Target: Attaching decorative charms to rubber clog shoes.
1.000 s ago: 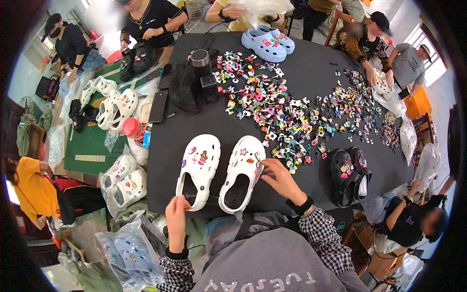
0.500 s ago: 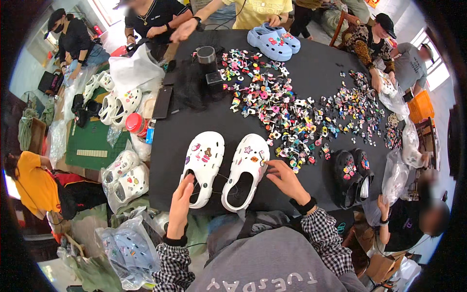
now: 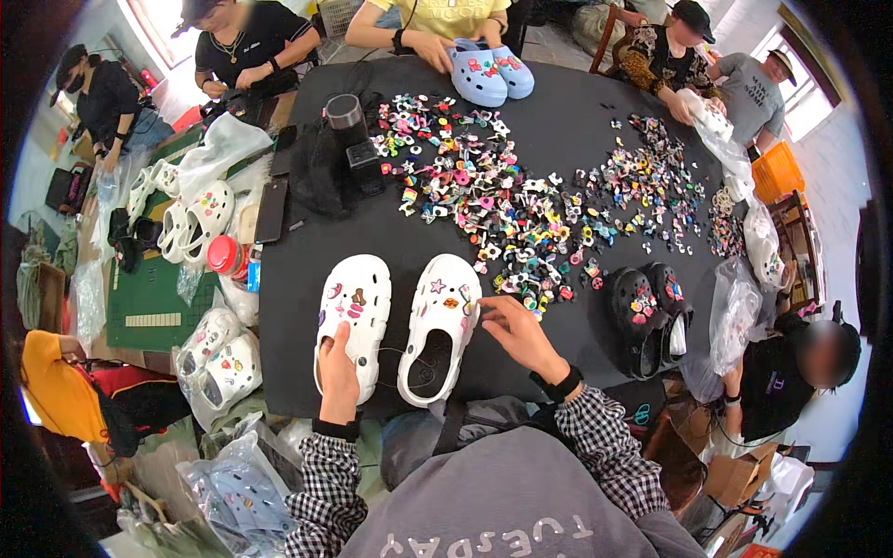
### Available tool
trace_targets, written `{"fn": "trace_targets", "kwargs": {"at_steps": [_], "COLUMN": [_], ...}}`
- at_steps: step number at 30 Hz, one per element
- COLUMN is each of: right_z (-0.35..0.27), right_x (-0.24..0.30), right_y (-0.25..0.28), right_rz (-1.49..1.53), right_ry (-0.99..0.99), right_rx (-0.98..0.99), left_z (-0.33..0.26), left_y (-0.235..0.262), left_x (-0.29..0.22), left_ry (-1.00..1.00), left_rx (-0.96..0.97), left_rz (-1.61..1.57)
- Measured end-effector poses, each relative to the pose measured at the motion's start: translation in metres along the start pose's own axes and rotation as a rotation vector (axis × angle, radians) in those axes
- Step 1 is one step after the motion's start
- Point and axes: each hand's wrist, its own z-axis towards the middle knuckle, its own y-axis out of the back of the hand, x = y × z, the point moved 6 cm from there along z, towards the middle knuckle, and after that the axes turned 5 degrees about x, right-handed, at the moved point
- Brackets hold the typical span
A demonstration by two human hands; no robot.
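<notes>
Two white clogs stand side by side in front of me, toes pointing away: the left clog (image 3: 365, 307) and the right clog (image 3: 446, 312). Each carries several small colourful charms on its top. A thin loop of cord runs between them. My left hand (image 3: 339, 377) is closed round the left clog's side by its foot opening, covering part of that opening. Beside the right clog, my right hand (image 3: 523, 337) has its fingers stretched and apart, with fingertips close to the clog's right edge. Whether they touch it I cannot tell.
Loose charms (image 3: 521, 223) cover the black table's middle. Black clogs (image 3: 640, 321) stand at right, bagged white clogs (image 3: 223, 358) at left. A black phone (image 3: 272, 210) lies by a dark device (image 3: 358, 149). Across the table, a person's hands touch blue clogs (image 3: 479, 74). Other people work around.
My left hand has moved from beside the left clog's opening to a grip on its side. My right hand stays by the right clog. The person opposite has brought a hand to the blue clogs.
</notes>
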Motion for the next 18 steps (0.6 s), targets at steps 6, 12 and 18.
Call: {"fn": "trace_targets", "kwargs": {"at_steps": [6, 12, 18], "right_z": [0.025, 0.041, 0.052], "right_x": [0.079, 0.090, 0.077], "right_y": [-0.024, -0.123, -0.152], "right_rz": [0.015, 0.142, 0.165], "right_ry": [0.081, 0.053, -0.094], "right_rx": [0.039, 0.374, 0.300], "left_z": [-0.026, -0.047, -0.073], "left_y": [-0.016, -0.015, -0.021], "left_x": [-0.017, -0.009, -0.010], "left_ry": [-0.099, -0.114, -0.194], "left_rx": [0.049, -0.082, -0.004], "left_rz": [-0.185, -0.120, -0.133]}}
